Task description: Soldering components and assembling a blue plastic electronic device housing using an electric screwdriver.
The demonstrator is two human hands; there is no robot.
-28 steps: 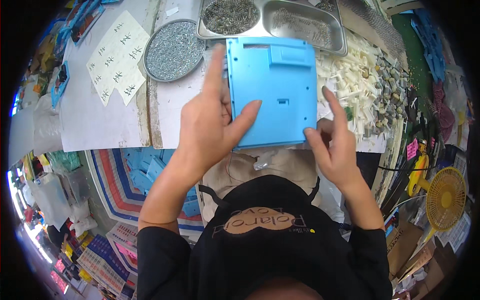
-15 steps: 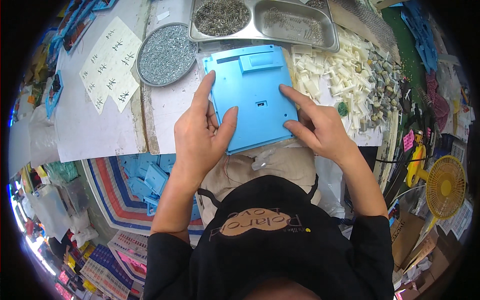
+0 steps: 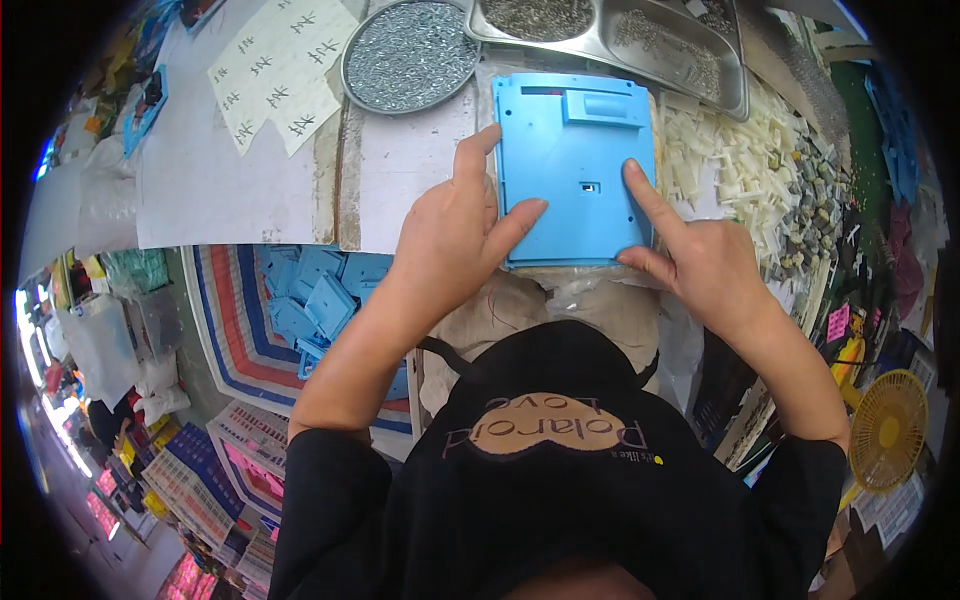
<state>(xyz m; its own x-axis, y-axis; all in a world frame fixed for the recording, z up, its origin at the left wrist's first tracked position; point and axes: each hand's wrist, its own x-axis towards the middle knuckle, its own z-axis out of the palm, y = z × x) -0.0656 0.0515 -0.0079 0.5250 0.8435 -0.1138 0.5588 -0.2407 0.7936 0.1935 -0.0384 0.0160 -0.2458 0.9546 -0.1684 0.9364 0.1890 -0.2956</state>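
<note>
A flat, squarish light-blue plastic casing (image 3: 562, 212) lies on the near edge of the worktable. It has a raised rectangular block near its far edge, a small slot around its middle and little holes at its sides. My left hand (image 3: 447, 236) grips its left side, index finger along the edge and thumb on the lower face. On the opposite side, my right hand (image 3: 708, 262) has its index finger on the face by the right edge and its thumb at the lower right corner. The casing's underside is hidden.
Past the casing stand a round dish (image 3: 410, 55) of small metal screws and a steel compartment tray (image 3: 600, 32) of small springs. White plastic pieces (image 3: 730, 160) are heaped at right. A striped bag (image 3: 235, 320) below the table's left holds blue casings (image 3: 328, 303).
The view has shifted, so the table and casing appear farther right and higher. The casing has turned slightly and sits straighter. Both hands stay at its sides.
</note>
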